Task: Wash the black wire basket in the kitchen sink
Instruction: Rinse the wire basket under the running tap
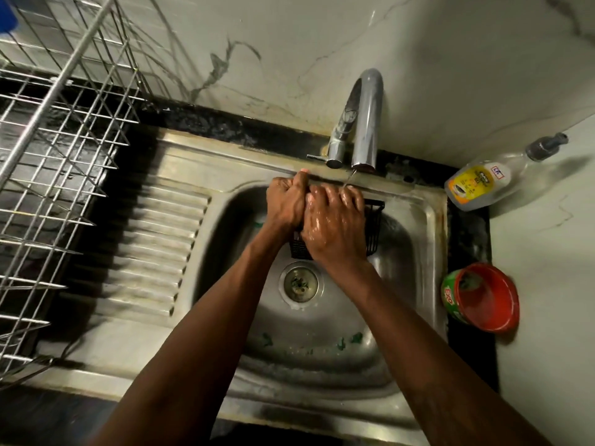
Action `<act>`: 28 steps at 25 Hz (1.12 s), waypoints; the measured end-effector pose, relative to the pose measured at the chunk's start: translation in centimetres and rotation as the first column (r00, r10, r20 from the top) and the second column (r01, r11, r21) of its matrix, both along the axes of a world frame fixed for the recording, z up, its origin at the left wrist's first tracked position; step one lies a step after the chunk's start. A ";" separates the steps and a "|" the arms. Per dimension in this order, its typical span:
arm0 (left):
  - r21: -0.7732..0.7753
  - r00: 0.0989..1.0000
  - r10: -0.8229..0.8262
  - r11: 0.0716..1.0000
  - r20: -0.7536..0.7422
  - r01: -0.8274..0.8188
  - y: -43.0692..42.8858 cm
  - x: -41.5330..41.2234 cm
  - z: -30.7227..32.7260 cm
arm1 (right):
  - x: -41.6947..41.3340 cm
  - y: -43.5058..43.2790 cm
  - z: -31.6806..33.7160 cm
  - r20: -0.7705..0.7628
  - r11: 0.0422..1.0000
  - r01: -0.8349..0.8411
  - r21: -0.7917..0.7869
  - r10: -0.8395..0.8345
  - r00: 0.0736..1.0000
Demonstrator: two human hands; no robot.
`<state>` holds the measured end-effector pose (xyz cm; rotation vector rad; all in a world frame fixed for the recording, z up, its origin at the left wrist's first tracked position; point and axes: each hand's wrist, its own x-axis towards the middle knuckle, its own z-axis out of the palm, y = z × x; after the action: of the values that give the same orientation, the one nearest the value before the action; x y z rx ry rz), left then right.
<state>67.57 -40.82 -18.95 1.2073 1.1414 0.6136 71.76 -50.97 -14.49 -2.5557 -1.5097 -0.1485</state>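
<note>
We hold the basket (375, 226) low in the sink (428, 220): left hand (285, 201) curled round its left edge, wet right hand (335, 226) clasping its top (tap (365, 123) trickling just beyond).

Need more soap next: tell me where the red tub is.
Head view: the red tub sits on the counter right of the sink, nearer the person than the clear pump bottle.

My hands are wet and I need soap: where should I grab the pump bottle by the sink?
Grip the pump bottle around its labelled body, from above: it lies on its side, pump end pointing away, so its broad flank faces up. The neck would likely slip.
</note>
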 end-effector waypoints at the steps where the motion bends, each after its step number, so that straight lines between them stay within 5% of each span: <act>1: 0.004 1.000 -0.023 1.000 0.011 0.023 -0.1 -0.1 0.2 | 0.6 -0.7 0.0 0.002 0.997 -0.070 -0.022 0.070 0.998; 9: 0.108 0.992 -0.120 0.986 -0.039 0.123 -0.6 0.4 0.3 | 3.1 2.9 3.6 -0.182 0.898 0.372 -0.236 -0.417 0.890; 11: 0.108 0.993 -0.118 0.987 -0.027 0.120 0.1 0.3 0.3 | 1.0 2.2 2.4 -0.094 0.928 0.345 -0.140 -0.359 0.929; 15: 0.080 0.996 -0.086 0.993 0.011 0.085 0.8 -0.9 -0.4 | 0.8 -1.4 0.3 0.016 0.994 -0.087 -0.063 0.088 0.996; 19: 0.094 0.995 -0.100 0.991 0.001 0.099 0.1 -0.5 -0.7 | 6.4 -0.6 1.8 -0.050 0.983 0.115 -0.141 -0.123 0.991; 22: 0.134 0.991 -0.126 0.982 -0.052 0.132 -0.2 0.3 0.2 | 7.9 0.4 2.1 -0.199 0.931 0.337 -0.141 -0.360 0.912; 24: 0.132 0.988 -0.134 0.981 -0.072 0.142 -0.1 0.6 0.6 | 6.2 0.4 1.8 -0.167 0.882 0.454 -0.128 -0.471 0.866; 28: 0.118 0.993 -0.101 0.987 -0.064 0.108 0.1 0.9 0.6 | 0.5 -1.5 -0.3 0.040 0.968 0.249 -0.042 -0.247 0.968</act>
<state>68.48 -40.76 -18.31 1.3877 1.0940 0.5784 72.28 -52.44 -14.77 -2.7853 -1.2108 -0.1919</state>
